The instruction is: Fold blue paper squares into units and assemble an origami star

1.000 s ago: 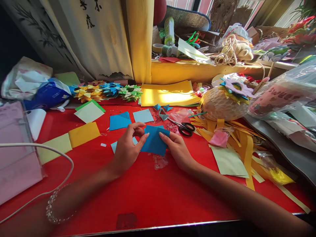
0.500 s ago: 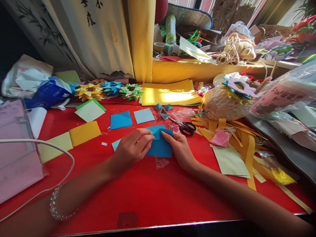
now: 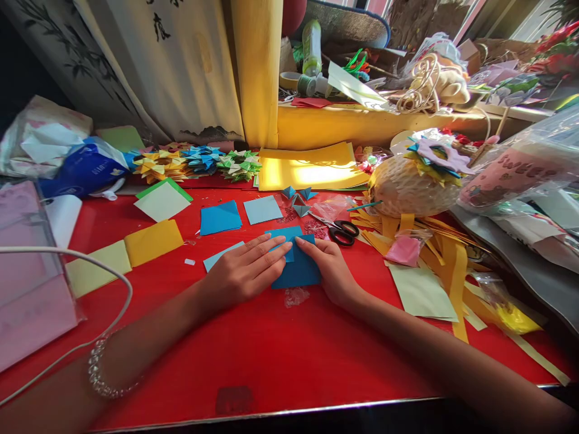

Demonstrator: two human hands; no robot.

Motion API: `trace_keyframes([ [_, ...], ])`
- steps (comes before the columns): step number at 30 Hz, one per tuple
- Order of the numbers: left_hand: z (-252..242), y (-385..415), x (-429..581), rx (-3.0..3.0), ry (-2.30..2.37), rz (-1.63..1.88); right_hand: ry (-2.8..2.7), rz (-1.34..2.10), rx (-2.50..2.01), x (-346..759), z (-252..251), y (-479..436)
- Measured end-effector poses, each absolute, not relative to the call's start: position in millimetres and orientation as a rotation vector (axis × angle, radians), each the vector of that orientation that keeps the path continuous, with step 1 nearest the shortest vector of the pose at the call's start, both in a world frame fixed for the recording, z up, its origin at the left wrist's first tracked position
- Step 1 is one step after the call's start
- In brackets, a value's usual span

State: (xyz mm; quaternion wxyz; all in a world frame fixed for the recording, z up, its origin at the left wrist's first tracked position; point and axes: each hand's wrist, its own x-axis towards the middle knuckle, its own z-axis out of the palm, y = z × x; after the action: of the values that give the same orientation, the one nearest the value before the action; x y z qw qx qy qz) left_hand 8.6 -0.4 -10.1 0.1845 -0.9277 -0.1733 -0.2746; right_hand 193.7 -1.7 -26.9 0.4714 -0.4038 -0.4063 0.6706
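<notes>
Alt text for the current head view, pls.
A person's left hand, fingers extended, lies over the left side of blue paper on a red table; the right hand holds its right side, thumb on top. Beyond are black-handled scissors and small folded paper pieces.

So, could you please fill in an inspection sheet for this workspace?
Surface: red tabletop, dark patch near its front edge.
Job's things: blue paper in overlapping layers; folded paper pieces beyond it.
Clutter: black-handled scissors; yellow paper strips at right.
Left hand: fingers laid across the blue paper.
Right hand: thumb on the blue paper's right part.
Cables: white cable curving along the left.
Surroundings: printed curtain; crowded windowsill.
</notes>
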Motion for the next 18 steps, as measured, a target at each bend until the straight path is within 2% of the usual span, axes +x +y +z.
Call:
trace_keyframes([
  [18, -17.3, 1.2, 8.4, -2.653, -0.575, -0.776, -1.047, 1.670, -0.999, 195.1, -26.0, -1.6],
])
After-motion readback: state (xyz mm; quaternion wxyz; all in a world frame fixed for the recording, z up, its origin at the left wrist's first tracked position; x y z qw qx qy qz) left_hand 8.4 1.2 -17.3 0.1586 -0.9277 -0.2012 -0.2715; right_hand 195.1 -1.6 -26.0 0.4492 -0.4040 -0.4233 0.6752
